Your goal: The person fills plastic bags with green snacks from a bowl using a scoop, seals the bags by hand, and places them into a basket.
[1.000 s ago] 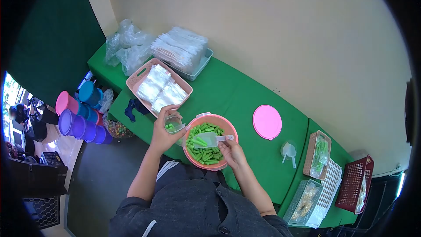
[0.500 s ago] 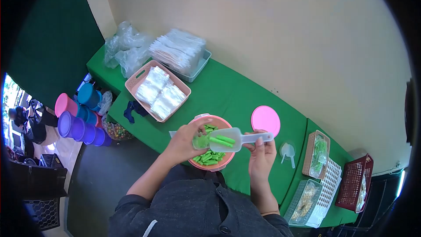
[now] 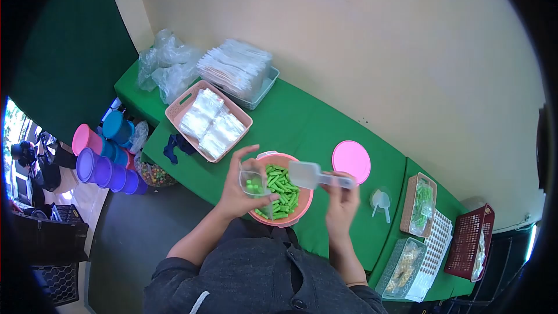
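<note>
My left hand (image 3: 237, 193) holds a small clear plastic bag (image 3: 261, 204) with its mouth spread, over the left side of a pink-orange tub (image 3: 306, 204). Green stick-like pieces (image 3: 253, 186) show inside the bag. More short green sticks (image 3: 282, 189) fill the tub below. In my right hand (image 3: 342, 209) is a translucent plastic scoop (image 3: 304, 174), gripped by its handle above the tub's right rim. No green pieces show on the scoop, which is a little blurred.
Right of the tub lie a round pink lid (image 3: 351, 161) and a small white scoop (image 3: 381, 200). A basket of clear bags (image 3: 238, 138) stands behind to the left. Several baskets, including a dark red one (image 3: 465, 244), line the right end of the green table (image 3: 314, 117).
The scoop held green sticks over the bag; now it looks empty, turned and drawn slightly right. My left hand has tilted the bag, whose open mouth now shows pieces inside.
</note>
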`<state>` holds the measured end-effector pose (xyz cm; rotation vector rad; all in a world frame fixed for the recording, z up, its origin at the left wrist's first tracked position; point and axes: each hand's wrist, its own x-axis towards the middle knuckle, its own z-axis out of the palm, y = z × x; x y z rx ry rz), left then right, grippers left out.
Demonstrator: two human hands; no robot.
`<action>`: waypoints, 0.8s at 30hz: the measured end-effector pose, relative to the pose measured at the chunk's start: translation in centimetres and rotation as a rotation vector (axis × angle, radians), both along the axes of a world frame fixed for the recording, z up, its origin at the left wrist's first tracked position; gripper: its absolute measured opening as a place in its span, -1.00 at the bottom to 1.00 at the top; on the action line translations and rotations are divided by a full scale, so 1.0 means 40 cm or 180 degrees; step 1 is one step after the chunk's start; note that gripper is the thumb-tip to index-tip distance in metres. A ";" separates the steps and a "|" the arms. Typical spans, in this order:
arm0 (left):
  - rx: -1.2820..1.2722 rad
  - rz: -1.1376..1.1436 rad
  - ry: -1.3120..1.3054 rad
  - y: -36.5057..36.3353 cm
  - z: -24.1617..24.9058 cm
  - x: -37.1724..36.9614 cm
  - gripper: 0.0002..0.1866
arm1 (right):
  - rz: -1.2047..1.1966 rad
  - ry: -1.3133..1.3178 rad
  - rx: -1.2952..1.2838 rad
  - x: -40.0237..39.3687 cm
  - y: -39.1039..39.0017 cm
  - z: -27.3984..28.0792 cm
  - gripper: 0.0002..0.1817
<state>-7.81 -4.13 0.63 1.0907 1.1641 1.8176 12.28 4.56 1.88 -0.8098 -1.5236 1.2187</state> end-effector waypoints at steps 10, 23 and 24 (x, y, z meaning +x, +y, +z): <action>0.0126 -0.0067 0.0282 0.003 -0.023 0.001 -0.01 | -0.0114 -0.2096 0.0870 -0.044 0.006 -0.132 -0.50; -0.0495 -0.1096 -0.0108 0.001 -0.027 0.024 -0.49 | 0.0473 -0.0467 0.0127 -0.046 -0.025 -0.033 -0.90; -0.0671 -0.0923 0.0004 0.000 -0.032 0.025 -0.56 | 0.0613 -0.0374 0.0160 -0.045 -0.033 -0.040 -0.90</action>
